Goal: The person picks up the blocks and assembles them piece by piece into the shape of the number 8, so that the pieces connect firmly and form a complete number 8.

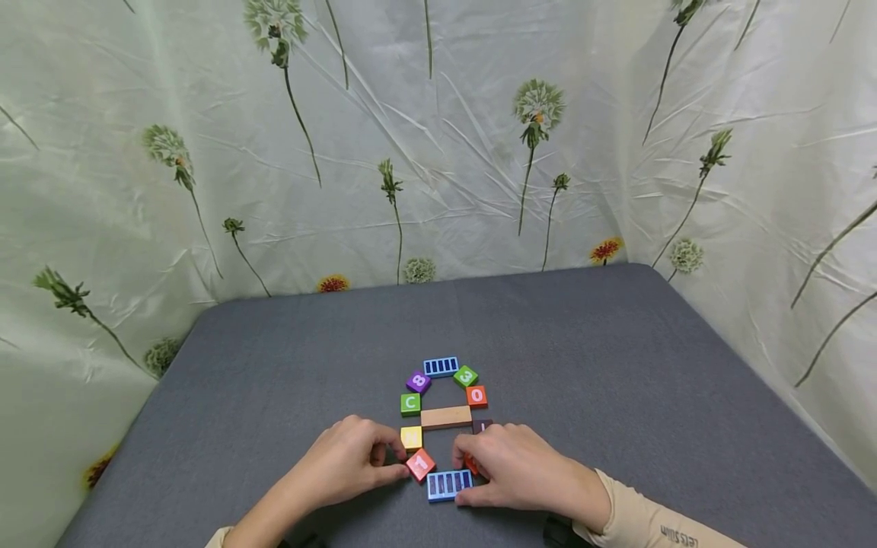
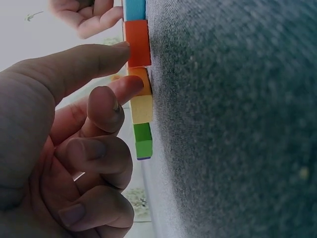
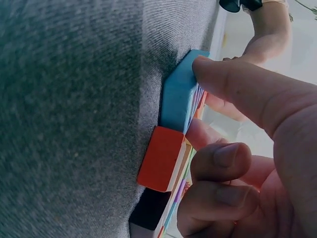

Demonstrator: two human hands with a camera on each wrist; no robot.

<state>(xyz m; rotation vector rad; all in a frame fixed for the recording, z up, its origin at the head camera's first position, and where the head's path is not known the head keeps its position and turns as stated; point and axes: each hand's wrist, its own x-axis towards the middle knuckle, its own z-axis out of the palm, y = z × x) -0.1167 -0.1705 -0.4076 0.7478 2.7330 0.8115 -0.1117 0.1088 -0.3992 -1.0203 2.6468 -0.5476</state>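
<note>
Small colored blocks form a closed ring on the grey table. My left hand (image 1: 352, 460) is at its near left, thumb and index finger on two sides of a red block (image 1: 421, 465) marked 1. The other left fingers are curled. At the near right, my right hand (image 1: 517, 468) pinches the blue block (image 1: 441, 487) with dark slots, thumb on its near edge and index finger at its far side. Beside it, a second red block (image 3: 161, 158) is partly hidden by that hand in the head view. A yellow block (image 1: 412, 438) sits beyond the block marked 1.
A tan plank (image 1: 446, 417) crosses the ring. Farther round stand a green C block (image 1: 410, 404), purple 8 block (image 1: 419, 382), second blue slotted block (image 1: 441, 367), green 3 block (image 1: 466, 376), orange-red 0 block (image 1: 476, 396) and dark block (image 1: 482, 426). Flowered cloth (image 1: 466, 152) hangs behind.
</note>
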